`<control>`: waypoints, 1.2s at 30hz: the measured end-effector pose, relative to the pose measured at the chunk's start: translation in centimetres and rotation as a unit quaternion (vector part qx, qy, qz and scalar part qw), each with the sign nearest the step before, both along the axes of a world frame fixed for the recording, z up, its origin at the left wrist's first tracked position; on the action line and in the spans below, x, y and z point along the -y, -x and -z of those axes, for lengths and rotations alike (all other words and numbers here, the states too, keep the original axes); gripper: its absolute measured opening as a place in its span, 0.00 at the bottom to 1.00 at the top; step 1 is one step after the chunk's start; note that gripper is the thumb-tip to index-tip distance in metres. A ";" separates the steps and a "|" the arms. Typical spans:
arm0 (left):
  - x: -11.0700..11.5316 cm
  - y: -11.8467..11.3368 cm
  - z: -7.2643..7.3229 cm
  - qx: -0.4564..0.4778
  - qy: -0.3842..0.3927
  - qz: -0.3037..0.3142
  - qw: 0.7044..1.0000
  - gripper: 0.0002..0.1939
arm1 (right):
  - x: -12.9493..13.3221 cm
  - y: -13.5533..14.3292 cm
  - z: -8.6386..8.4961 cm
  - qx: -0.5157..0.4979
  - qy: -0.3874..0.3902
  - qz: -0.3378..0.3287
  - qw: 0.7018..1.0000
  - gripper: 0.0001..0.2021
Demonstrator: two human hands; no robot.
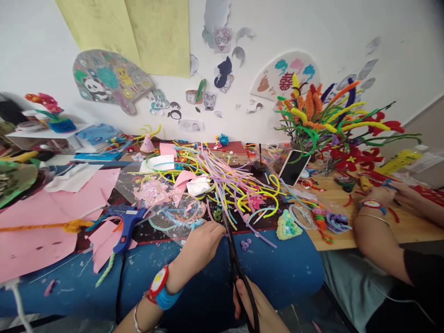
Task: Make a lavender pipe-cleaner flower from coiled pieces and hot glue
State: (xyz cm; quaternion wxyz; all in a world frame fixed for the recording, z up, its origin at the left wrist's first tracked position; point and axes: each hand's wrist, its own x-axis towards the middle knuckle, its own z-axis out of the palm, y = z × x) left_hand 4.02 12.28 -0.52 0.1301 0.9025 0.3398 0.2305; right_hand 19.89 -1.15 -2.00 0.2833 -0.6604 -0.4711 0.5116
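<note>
My right hand (257,305) grips the handles of black scissors (233,252), whose blades point up and away over the table's edge. Just left of the blades is my left hand (204,244), its fingers pinched together. A small green piece (217,214) shows just beyond its fingertips; whether they hold it I cannot tell. A light-blue ornament (197,224) sits on a finger of this hand, and a red and blue bracelet (160,283) is on the wrist. Beyond both hands spreads a pile of pastel pipe cleaners (222,171).
A blue glue gun (127,225) lies left, by pink sheets (45,231). A propped phone (294,167), a yellow-green fuzzy triangle (289,225) and small purple balls (246,244) are on the right. Another person's hands (379,196) work beside a fuzzy flower bunch (321,115).
</note>
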 end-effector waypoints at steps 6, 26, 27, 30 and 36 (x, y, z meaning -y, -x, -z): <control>-0.1 0.5 0.1 0.014 0.007 -0.011 1.000 0.09 | -0.4 -0.2 0.9 -0.052 -0.008 -0.025 0.998 0.35; 5.5 6.3 -0.4 0.351 0.097 -0.246 0.898 0.06 | -7.5 7.7 -1.4 0.042 -0.388 0.049 0.919 0.13; 5.7 6.2 -0.5 0.350 0.101 -0.232 0.902 0.05 | -7.1 7.9 -1.5 -0.006 -0.391 0.041 0.920 0.11; 6.5 5.9 -0.7 0.344 0.120 -0.190 0.912 0.05 | -6.1 7.8 -1.8 -0.098 -0.373 0.035 0.922 0.07; 7.2 6.5 -0.3 0.342 0.151 -0.174 0.911 0.06 | -7.5 3.8 -1.3 0.112 -0.428 0.040 0.896 0.11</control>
